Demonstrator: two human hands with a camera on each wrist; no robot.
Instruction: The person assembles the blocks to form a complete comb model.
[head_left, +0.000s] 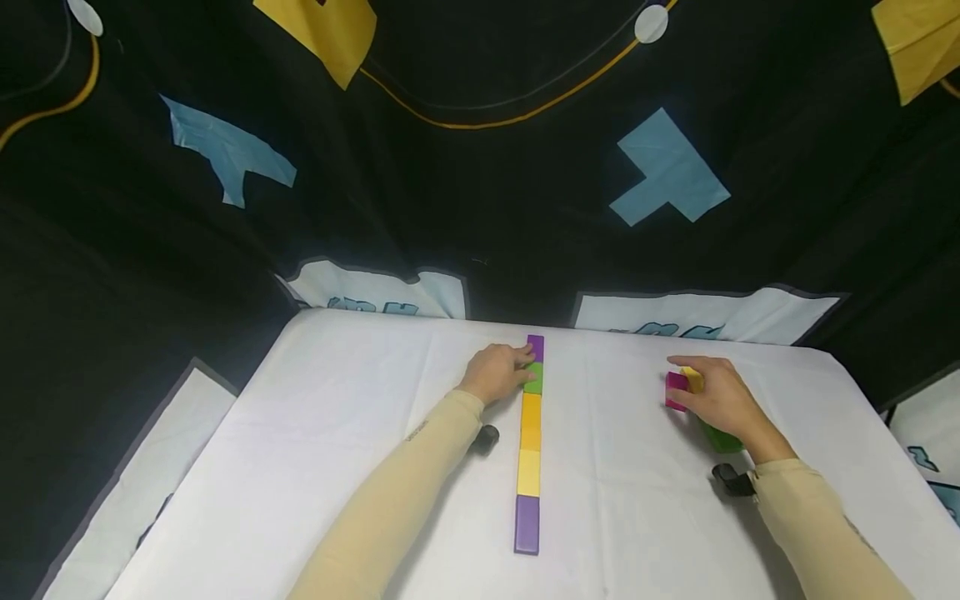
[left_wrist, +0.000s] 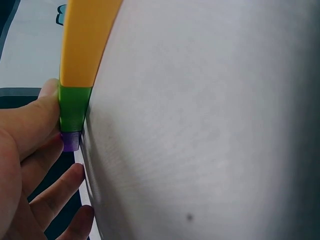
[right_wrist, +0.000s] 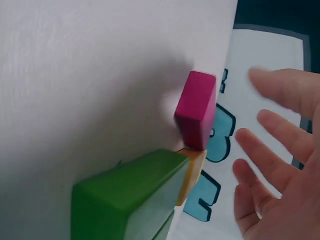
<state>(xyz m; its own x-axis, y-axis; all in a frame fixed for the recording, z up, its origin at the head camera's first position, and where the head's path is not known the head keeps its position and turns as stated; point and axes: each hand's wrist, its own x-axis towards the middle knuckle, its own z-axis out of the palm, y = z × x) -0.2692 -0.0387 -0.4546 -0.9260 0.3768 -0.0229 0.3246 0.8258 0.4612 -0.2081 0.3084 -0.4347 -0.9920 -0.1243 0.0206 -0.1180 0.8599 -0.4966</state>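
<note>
A straight row of blocks runs away from me on the table. It holds a purple block, a pale yellow block, an orange block, a green block and a far purple block. My left hand touches the row's far end from the left, thumb at the green block and forefinger by the purple one. Over a small group of blocks on the right, my right hand is spread with its fingers apart. The group has a magenta block, a yellow block and a larger green block.
A white cloth covers the table. Behind it hangs a black curtain with blue and yellow shapes. Black wrist cameras, such as the right one, hang below both wrists.
</note>
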